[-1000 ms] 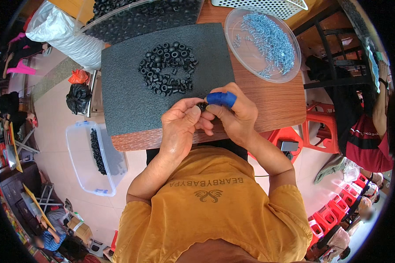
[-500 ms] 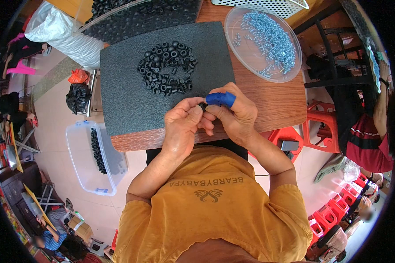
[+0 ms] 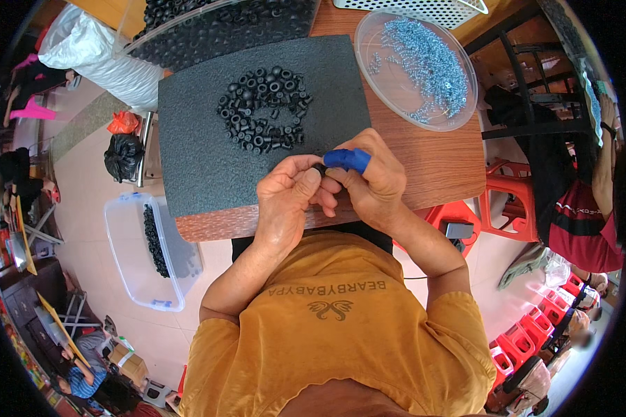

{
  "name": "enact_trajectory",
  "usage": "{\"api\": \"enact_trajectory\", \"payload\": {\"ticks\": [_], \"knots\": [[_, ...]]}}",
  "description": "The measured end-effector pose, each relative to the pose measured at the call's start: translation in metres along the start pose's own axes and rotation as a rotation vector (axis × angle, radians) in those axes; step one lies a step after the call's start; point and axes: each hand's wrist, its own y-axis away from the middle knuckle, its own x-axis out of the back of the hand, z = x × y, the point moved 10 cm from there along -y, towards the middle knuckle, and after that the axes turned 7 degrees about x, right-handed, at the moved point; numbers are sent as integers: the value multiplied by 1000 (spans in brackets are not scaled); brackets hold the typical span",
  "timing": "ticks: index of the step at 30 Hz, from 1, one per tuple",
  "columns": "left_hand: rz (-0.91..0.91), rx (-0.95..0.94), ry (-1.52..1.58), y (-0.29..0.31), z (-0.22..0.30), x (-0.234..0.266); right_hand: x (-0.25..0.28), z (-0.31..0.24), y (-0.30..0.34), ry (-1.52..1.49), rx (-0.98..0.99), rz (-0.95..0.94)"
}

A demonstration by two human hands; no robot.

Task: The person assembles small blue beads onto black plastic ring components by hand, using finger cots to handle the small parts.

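Observation:
Over the near edge of the dark mat [image 3: 195, 139], my hands meet with their fingertips together. My left hand [image 3: 286, 198] is closed, pinching a small black rubber part [image 3: 319, 168] between thumb and forefinger. My right hand [image 3: 377, 179], with a blue cover on one finger [image 3: 348, 160], closes on the same part from the other side. Fingertips hide most of it. Beyond them, a loose pile of small black round, hollow parts [image 3: 261, 108] lies on the mat. To the right, a round clear tray [image 3: 382, 104] holds many small bluish pieces.
Behind the mat stands a clear bin [image 3: 222, 35] full of black parts. A white perforated basket [image 3: 424, 8] is at the far edge. On the floor at left sits a clear plastic box [image 3: 122, 257] with black parts. A red stool [image 3: 511, 201] is at right, near another person's arm [image 3: 602, 160].
Both hands have shifted very slightly left, still pinching the black part together. The pile and tray look the same.

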Motion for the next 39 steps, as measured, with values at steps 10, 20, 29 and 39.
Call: {"api": "enact_trajectory", "payload": {"ticks": [10, 20, 29, 39], "knots": [[-35, -9, -20, -3, 7, -3, 0, -4, -3, 0, 25, -26], [54, -82, 79, -6, 11, 6, -4, -14, -11, 106, 61, -88], [164, -114, -6, -5, 13, 11, -27, -19, 0, 296, 218, -161], [75, -10, 29, -3, 6, 12, -23, -17, 1, 329, 288, -134]]}}
